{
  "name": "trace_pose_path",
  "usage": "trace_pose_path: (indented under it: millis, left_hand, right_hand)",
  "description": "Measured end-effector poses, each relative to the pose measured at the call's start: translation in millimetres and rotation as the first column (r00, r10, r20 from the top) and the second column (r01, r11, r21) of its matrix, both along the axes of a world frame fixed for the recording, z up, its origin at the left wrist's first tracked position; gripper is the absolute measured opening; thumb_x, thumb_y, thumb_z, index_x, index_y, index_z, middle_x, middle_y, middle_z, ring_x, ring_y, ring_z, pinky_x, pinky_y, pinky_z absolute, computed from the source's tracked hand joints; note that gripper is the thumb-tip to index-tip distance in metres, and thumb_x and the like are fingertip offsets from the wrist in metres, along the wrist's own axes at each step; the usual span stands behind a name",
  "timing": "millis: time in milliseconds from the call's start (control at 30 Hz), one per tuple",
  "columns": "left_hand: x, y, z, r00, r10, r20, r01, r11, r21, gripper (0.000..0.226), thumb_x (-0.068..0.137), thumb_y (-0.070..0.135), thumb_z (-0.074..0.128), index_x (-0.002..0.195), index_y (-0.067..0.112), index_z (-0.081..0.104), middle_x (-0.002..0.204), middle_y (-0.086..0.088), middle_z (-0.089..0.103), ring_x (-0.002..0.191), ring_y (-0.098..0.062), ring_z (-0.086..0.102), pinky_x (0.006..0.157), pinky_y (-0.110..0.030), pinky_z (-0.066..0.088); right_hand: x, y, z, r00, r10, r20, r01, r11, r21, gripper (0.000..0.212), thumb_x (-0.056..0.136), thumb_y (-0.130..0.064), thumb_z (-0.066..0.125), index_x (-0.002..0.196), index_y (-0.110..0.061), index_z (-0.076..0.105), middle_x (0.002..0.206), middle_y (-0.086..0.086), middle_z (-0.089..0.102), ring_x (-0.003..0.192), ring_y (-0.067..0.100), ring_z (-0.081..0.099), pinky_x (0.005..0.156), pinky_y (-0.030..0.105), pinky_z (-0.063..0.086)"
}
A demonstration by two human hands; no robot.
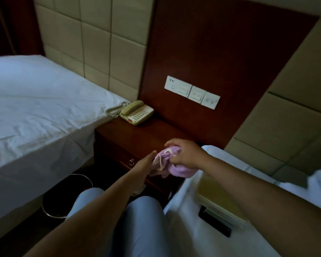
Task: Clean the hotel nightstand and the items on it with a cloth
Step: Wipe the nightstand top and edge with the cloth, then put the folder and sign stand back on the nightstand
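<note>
— Hands first: where are they?
— Right hand [185, 153] is curled round the bunched purple cloth [171, 166] above the nightstand's [137, 134] front edge. Left hand [144, 165], fingers straight, touches the cloth's hanging end.
— Containers?
— Bin [63, 193] on the floor beside the bed [35, 108]; contents too dark to tell. Phone [136, 114] sits on the tabletop.

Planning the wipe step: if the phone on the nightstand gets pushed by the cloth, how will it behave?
The phone looks like light plastic, so it would probably slide rather than tip. Its handset only rests in the cradle and may pop off. The coiled cord trailing toward the bed could tug back.
</note>
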State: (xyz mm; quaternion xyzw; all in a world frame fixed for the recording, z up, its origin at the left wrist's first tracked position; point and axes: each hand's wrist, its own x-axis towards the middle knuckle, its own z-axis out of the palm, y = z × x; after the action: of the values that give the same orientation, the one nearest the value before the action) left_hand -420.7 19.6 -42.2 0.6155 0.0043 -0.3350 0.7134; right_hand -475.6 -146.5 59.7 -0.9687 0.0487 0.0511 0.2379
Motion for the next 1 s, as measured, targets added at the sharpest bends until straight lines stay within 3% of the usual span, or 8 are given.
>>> trace_pose_path:
  millis: [100,233,367,500,567,667,867,1000]
  left_hand:
    - [-41.4,-13.4,21.2,0.978,-0.207,-0.011,0.202,0.965,-0.169,0.049,0.103,0.050,0.041,0.123,0.015,0.069,0.103,-0.022,0.070,0.086,-0.035,0.066,0.076,-0.041,0.052]
    - [-93.8,-29.7,30.4,0.898,-0.436,-0.068,0.416,0.887,-0.200,0.040,0.098,0.044,0.051,0.100,0.014,0.077,0.100,-0.013,0.074,0.091,-0.026,0.072,0.085,-0.039,0.055]
    - [-138.3,-46.3,9.5,0.804,-0.584,-0.112,0.583,0.811,-0.048,0.053,0.073,0.022,0.075,0.122,0.007,0.059,0.093,-0.008,0.069,0.079,-0.011,0.072,0.074,-0.031,0.055]
    - [-180.1,-67.7,-18.9,0.655,-0.741,-0.147,0.752,0.620,0.225,0.048,0.089,0.019,0.076,0.128,0.008,0.051,0.099,0.002,0.058,0.080,-0.004,0.058,0.081,-0.020,0.055]
    - [-191.8,-78.5,-27.9,0.595,-0.802,0.050,0.710,0.554,0.435,0.042,0.093,0.034,0.069,0.120,0.005,0.058,0.107,-0.012,0.067,0.093,-0.022,0.068,0.088,-0.035,0.060]
    - [-214.7,-87.3,-15.2,0.591,-0.807,-0.019,0.705,0.504,0.499,0.063,0.079,0.054,0.074,0.113,0.002,0.065,0.118,-0.023,0.068,0.116,-0.037,0.065,0.101,-0.046,0.053]
    - [-191.8,-98.1,-10.0,0.718,-0.691,0.080,0.355,0.463,0.812,0.049,0.107,0.031,0.045,0.148,0.004,0.046,0.156,-0.013,0.043,0.141,-0.027,0.044,0.110,-0.028,0.035]
    - [-170.5,-98.4,-11.6,0.542,-0.802,0.249,0.281,0.452,0.846,0.044,0.107,0.006,0.034,0.151,0.004,0.040,0.151,-0.022,0.045,0.139,-0.034,0.045,0.113,-0.039,0.036]
  right_hand:
    - [-37.7,-18.2,6.2,0.992,-0.119,0.037,0.109,0.975,0.194,0.048,0.073,-0.029,0.072,0.120,-0.029,0.067,0.118,-0.006,0.068,0.110,0.013,0.063,0.094,0.034,0.054]
    - [-87.5,-45.7,-5.0,0.969,-0.238,-0.065,0.246,0.951,0.184,0.033,0.080,-0.031,0.073,0.113,-0.033,0.068,0.112,-0.006,0.069,0.105,0.014,0.062,0.092,0.034,0.052]
    - [-145.4,-58.9,-22.4,0.964,-0.218,-0.150,0.219,0.976,-0.008,0.010,0.084,-0.032,0.068,0.082,-0.023,0.064,0.081,-0.004,0.067,0.085,0.017,0.062,0.078,0.033,0.050]
    - [-203.6,-65.5,-51.6,0.954,-0.188,-0.232,0.154,0.975,-0.158,0.011,0.082,-0.029,0.067,0.080,-0.023,0.059,0.082,-0.002,0.061,0.082,0.019,0.058,0.067,0.030,0.042]
    - [-222.7,-69.9,-69.5,0.949,-0.210,-0.236,0.158,0.962,-0.222,0.008,0.080,-0.029,0.065,0.080,-0.023,0.059,0.088,0.000,0.065,0.087,0.023,0.061,0.071,0.031,0.047]
    - [-239.4,-73.3,-93.4,0.938,-0.184,-0.293,0.087,0.945,-0.314,0.017,0.082,-0.036,0.052,0.086,-0.025,0.063,0.096,0.000,0.070,0.089,0.025,0.063,0.079,0.037,0.054]
    - [-259.4,-73.2,-117.1,0.927,-0.240,-0.287,0.171,0.954,-0.246,0.055,0.083,-0.069,0.044,0.131,-0.046,0.058,0.136,-0.008,0.060,0.128,0.021,0.054,0.103,0.035,0.043]
    - [-254.3,-76.0,-108.5,0.925,-0.145,-0.350,0.068,0.973,-0.222,0.070,0.089,-0.050,0.067,0.152,-0.031,0.041,0.155,0.003,0.043,0.142,0.028,0.041,0.116,0.044,0.034]
